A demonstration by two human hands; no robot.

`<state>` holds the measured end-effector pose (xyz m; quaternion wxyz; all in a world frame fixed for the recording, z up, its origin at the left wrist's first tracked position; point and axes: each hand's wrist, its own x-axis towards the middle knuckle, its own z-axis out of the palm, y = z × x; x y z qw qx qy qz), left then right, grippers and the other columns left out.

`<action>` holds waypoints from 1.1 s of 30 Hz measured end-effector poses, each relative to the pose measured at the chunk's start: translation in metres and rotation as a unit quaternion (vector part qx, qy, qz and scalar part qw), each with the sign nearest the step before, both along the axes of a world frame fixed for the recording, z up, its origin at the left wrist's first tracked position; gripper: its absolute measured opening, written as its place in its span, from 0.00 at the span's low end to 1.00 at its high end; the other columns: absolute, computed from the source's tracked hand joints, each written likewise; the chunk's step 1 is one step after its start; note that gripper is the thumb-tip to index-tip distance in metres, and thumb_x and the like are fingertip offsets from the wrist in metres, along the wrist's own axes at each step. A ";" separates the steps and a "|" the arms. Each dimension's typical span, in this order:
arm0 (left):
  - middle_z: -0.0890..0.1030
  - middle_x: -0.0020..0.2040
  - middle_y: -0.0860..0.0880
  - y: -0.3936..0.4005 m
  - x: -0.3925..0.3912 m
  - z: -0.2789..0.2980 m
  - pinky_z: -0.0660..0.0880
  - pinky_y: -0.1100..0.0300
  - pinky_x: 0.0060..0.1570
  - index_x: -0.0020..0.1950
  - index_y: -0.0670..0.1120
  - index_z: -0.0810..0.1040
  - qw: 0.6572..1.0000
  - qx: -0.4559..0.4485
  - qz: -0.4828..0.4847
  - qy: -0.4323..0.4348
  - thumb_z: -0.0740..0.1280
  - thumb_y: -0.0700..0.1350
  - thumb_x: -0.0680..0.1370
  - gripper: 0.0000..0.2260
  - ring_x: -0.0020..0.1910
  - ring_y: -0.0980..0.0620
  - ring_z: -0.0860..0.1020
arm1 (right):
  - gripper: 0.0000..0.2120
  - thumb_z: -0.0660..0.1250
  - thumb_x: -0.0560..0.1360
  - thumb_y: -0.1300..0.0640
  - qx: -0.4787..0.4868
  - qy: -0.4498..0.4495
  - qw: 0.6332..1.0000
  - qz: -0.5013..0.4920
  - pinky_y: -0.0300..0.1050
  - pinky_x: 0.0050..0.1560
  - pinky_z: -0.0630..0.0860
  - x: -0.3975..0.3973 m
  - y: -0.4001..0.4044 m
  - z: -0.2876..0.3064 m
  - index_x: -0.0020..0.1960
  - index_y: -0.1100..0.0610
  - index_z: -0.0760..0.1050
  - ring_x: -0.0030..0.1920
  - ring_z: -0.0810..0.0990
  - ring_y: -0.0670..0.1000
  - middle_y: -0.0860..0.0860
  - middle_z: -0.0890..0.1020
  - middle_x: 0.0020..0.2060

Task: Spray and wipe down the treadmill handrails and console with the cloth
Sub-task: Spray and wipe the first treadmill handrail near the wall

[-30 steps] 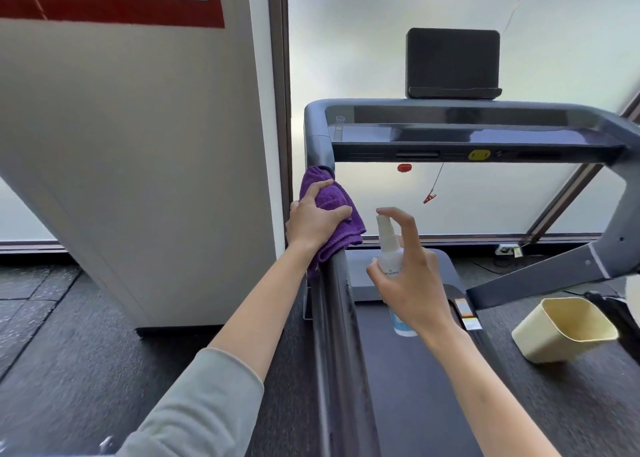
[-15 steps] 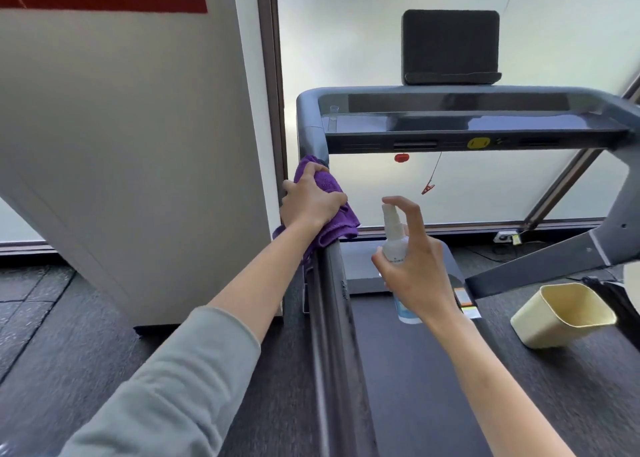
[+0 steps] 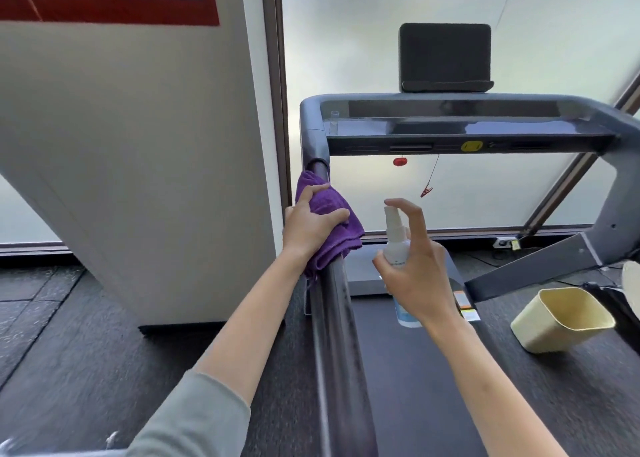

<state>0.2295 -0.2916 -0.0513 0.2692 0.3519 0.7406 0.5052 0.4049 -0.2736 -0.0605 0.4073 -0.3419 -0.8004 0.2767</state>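
A white wall panel (image 3: 131, 165) fills the left of the frame and stands close beside the left handrail (image 3: 337, 335), leaving only a narrow strip of dark floor (image 3: 69, 352) between them; right of the rail the treadmill belt (image 3: 415, 387) runs open down the middle. The left hand (image 3: 310, 226), at centre, grips a purple cloth (image 3: 334, 221) wrapped round the upper end of the handrail, just below where the rail meets the console (image 3: 464, 134) crossing the upper right. The right hand (image 3: 420, 276), just right of the cloth and apart from it, grasps a white spray bottle (image 3: 394, 238) upright, with the forefinger curved above its nozzle. A beige bin (image 3: 561, 321) lies tilted on the floor at lower right. Behind the console is a frosted window (image 3: 381, 40), with a black tablet holder (image 3: 445, 56) standing on the console's top.
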 end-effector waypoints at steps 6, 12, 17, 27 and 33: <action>0.72 0.63 0.47 0.008 -0.002 -0.006 0.73 0.65 0.46 0.66 0.61 0.70 0.999 -0.017 0.001 0.027 0.75 0.54 0.69 0.27 0.52 0.49 0.74 | 0.32 0.66 0.71 0.69 -0.023 0.002 1.000 0.008 0.50 0.27 0.75 -0.004 0.006 -0.010 0.65 0.41 0.63 0.25 0.72 0.55 0.56 0.73 0.29; 0.68 0.65 0.42 0.055 -0.021 0.013 0.67 0.58 0.52 0.69 0.56 0.67 0.988 -0.090 0.027 0.119 0.73 0.51 0.72 0.28 0.58 0.42 0.72 | 0.32 0.66 0.71 0.69 -0.034 -0.010 0.999 -0.006 0.60 0.29 0.77 -0.026 0.028 -0.011 0.66 0.42 0.62 0.26 0.73 0.61 0.60 0.73 0.29; 0.67 0.65 0.41 0.081 -0.032 0.026 0.66 0.57 0.49 0.69 0.54 0.66 0.984 -0.116 0.051 0.121 0.73 0.52 0.72 0.29 0.60 0.41 0.73 | 0.31 0.65 0.71 0.68 -0.030 0.001 0.999 -0.013 0.59 0.28 0.77 -0.033 0.029 -0.005 0.66 0.43 0.63 0.26 0.74 0.60 0.49 0.71 0.29; 0.73 0.65 0.47 0.031 -0.013 0.006 0.70 0.57 0.56 0.68 0.60 0.67 0.998 -0.052 0.023 0.029 0.74 0.53 0.70 0.29 0.59 0.44 0.74 | 0.31 0.67 0.72 0.68 -0.026 0.011 1.000 -0.006 0.61 0.29 0.78 -0.006 0.000 -0.004 0.67 0.43 0.62 0.28 0.75 0.61 0.49 0.71 0.32; 0.77 0.56 0.53 -0.053 0.037 -0.007 0.77 0.49 0.58 0.60 0.63 0.72 0.997 0.027 0.024 -0.070 0.75 0.53 0.59 0.30 0.54 0.47 0.79 | 0.33 0.68 0.71 0.69 -0.017 0.041 0.999 0.010 0.60 0.29 0.77 0.012 -0.016 -0.008 0.65 0.42 0.61 0.27 0.76 0.60 0.47 0.74 0.35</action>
